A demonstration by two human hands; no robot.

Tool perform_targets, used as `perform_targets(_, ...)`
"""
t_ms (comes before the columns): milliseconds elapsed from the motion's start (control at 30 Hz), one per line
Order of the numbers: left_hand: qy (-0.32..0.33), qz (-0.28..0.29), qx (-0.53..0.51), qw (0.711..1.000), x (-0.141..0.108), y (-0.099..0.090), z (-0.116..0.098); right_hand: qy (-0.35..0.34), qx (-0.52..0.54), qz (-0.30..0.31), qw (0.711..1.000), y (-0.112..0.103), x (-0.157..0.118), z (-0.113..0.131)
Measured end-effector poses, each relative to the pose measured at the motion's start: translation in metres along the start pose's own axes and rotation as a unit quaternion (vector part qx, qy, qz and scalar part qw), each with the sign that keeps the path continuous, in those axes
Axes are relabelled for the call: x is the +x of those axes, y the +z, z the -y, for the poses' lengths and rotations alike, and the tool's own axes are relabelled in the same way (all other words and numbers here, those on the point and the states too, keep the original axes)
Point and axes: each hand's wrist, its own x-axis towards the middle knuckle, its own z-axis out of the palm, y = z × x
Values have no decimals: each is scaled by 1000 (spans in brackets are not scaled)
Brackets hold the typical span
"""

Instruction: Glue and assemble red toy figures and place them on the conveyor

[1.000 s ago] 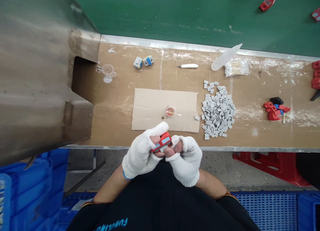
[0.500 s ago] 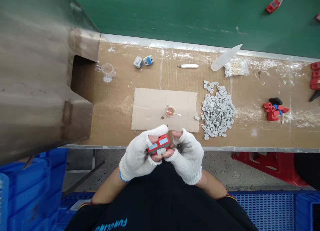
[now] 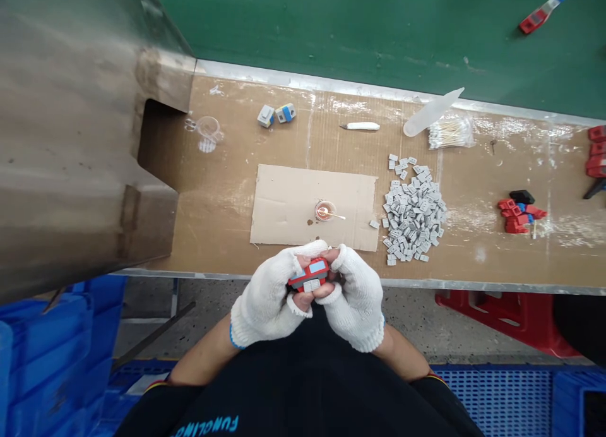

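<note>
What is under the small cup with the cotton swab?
The small cup sits on a light cardboard sheet, with brown spots beside it; the patch directly beneath is covered.

Fingers of the left hand (image 3: 271,293) and right hand (image 3: 356,293) cover parts of the red block (image 3: 311,275), and its underside is hidden. Markings on the grey tiles (image 3: 415,215) are too small to read. The right edge cuts off red parts (image 3: 598,150) and a black shape (image 3: 582,326) that cannot be identified; the left edge crops the metal cabinet (image 3: 80,127) and blue crates (image 3: 47,355), the bottom edge the blue lettering (image 3: 208,427).
</note>
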Motion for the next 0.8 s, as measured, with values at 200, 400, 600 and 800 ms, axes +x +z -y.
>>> perform_targets(200, 94, 52, 113, 988, 9, -5, -14, -5, -2, 15, 1000, -2, 6, 2)
perform_targets(400, 60, 34, 54, 996, 13, 2, -27, -47, -48, 43, 997, -8, 8, -1)
perform_targets(600, 29, 20, 39, 999, 11, 8, -31, -87, -22, 7, 996, -6, 1, -10)
perform_targets(800, 4, 64, 27, 998, 18, 5, -40, -96, -24, 8, 995, -7, -3, -12)
